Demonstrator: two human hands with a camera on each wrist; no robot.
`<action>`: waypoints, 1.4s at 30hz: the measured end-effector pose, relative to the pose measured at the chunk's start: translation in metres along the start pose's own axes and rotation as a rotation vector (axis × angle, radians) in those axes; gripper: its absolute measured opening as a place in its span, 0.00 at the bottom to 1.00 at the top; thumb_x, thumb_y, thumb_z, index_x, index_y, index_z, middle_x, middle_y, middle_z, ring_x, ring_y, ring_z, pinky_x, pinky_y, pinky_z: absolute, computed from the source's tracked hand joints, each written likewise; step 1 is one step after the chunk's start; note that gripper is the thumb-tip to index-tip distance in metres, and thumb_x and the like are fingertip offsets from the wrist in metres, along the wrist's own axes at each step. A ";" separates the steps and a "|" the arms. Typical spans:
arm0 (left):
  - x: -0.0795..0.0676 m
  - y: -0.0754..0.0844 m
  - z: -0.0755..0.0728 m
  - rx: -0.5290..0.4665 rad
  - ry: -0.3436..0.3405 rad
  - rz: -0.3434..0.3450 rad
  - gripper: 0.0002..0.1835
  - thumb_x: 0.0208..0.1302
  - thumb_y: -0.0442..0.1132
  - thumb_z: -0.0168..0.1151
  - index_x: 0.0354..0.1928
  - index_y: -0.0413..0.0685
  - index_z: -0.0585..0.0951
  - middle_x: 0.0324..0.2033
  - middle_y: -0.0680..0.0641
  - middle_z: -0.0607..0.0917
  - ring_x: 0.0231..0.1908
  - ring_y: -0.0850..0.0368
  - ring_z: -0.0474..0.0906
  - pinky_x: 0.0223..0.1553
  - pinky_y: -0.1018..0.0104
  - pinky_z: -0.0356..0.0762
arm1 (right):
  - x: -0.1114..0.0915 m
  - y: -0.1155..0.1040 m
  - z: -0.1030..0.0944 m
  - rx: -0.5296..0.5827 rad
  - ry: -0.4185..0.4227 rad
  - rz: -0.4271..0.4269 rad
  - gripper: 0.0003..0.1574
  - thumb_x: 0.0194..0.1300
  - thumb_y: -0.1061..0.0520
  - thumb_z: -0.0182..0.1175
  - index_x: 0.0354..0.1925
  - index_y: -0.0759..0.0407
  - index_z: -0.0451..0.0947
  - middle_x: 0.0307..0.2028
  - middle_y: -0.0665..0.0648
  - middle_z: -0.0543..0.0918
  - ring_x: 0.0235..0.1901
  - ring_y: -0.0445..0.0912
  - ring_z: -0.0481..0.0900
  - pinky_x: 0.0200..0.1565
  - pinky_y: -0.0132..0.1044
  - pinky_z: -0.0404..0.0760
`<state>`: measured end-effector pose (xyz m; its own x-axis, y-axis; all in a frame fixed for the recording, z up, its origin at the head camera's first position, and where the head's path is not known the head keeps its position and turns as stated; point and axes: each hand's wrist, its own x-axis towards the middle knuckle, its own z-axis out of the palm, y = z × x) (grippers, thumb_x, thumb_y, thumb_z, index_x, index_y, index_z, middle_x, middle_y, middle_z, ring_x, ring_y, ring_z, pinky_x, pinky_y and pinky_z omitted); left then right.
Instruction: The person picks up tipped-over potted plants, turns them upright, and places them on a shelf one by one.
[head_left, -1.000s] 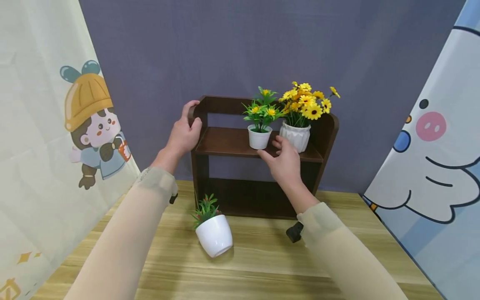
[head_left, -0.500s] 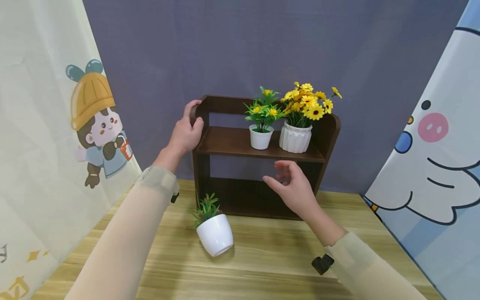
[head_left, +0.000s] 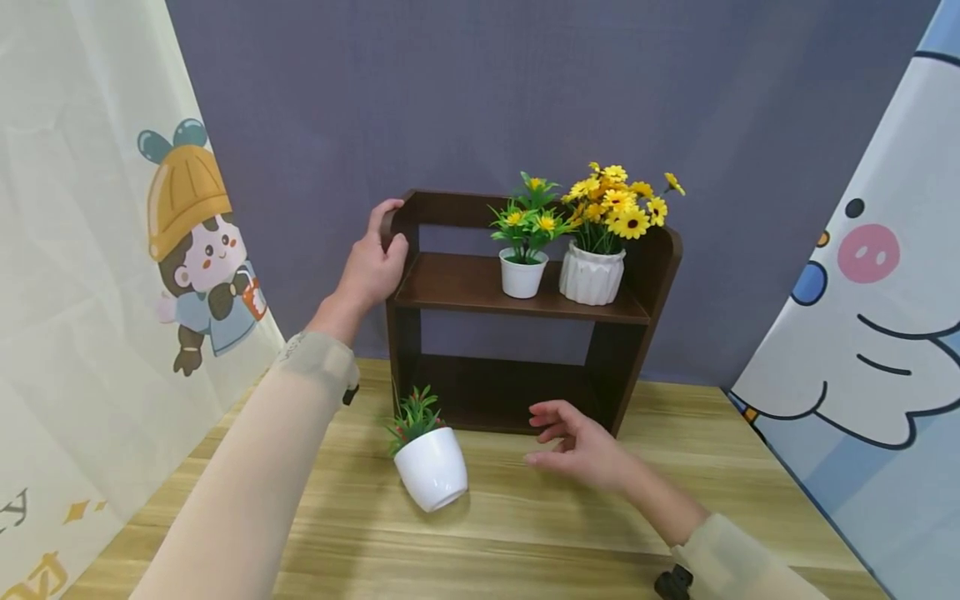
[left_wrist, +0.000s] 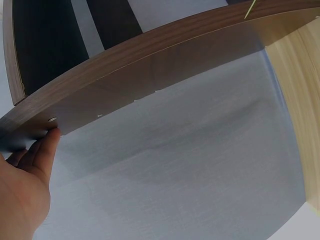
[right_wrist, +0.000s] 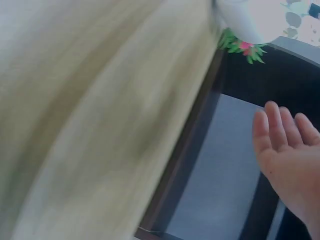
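My left hand (head_left: 369, 268) grips the upper left side panel of a dark brown two-tier shelf (head_left: 465, 279). In the left wrist view, the fingers (left_wrist: 46, 155) touch that panel's outer face. My right hand (head_left: 583, 450) holds nothing; its fingers are spread and slightly bent over the table, in front of the shelf's lower tier. Left of it, a glossy white pot (head_left: 432, 471) lies tilted, its red-dotted green plant (head_left: 415, 417) leaning toward the shelf. On the upper tier stand a small white pot (head_left: 522, 277) with yellow-flowered greenery and a ribbed white pot (head_left: 592, 277) of yellow daisies.
The shelf stands at the back of a wood-grain table (head_left: 510, 525). Behind it hangs a grey-blue cloth (head_left: 480, 100). Printed cartoon curtains close the left side (head_left: 75, 250) and right side (head_left: 832, 358).
My right hand has moved away from the potted plants on the upper tier, down and toward the front, to above the table. The left hand stays on the shelf.
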<state>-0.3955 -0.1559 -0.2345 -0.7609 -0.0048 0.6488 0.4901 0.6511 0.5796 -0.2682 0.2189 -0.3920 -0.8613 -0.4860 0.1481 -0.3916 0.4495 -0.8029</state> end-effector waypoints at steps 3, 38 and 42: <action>0.001 0.000 0.000 0.003 0.000 0.000 0.29 0.82 0.52 0.42 0.82 0.75 0.59 0.29 0.38 0.81 0.26 0.42 0.76 0.32 0.52 0.75 | -0.003 0.007 0.007 0.038 -0.077 -0.015 0.42 0.72 0.48 0.75 0.74 0.60 0.70 0.68 0.70 0.78 0.61 0.57 0.82 0.58 0.38 0.84; 0.000 0.000 0.000 0.002 0.005 -0.011 0.30 0.82 0.52 0.43 0.82 0.75 0.60 0.40 0.32 0.85 0.34 0.37 0.79 0.38 0.49 0.76 | 0.050 -0.006 0.103 0.157 -0.168 0.127 0.54 0.66 0.41 0.78 0.77 0.65 0.67 0.64 0.62 0.82 0.58 0.50 0.86 0.57 0.47 0.87; 0.001 0.000 0.000 -0.001 0.006 -0.010 0.30 0.82 0.52 0.44 0.82 0.75 0.60 0.40 0.31 0.86 0.35 0.37 0.80 0.39 0.48 0.77 | 0.056 -0.006 0.109 0.196 -0.149 0.124 0.53 0.67 0.43 0.77 0.76 0.68 0.67 0.63 0.64 0.82 0.55 0.50 0.86 0.54 0.44 0.87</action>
<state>-0.3960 -0.1556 -0.2339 -0.7632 -0.0157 0.6459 0.4828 0.6505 0.5863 -0.2788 0.1077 -0.4420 -0.8359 -0.5479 -0.0332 -0.2037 0.3659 -0.9081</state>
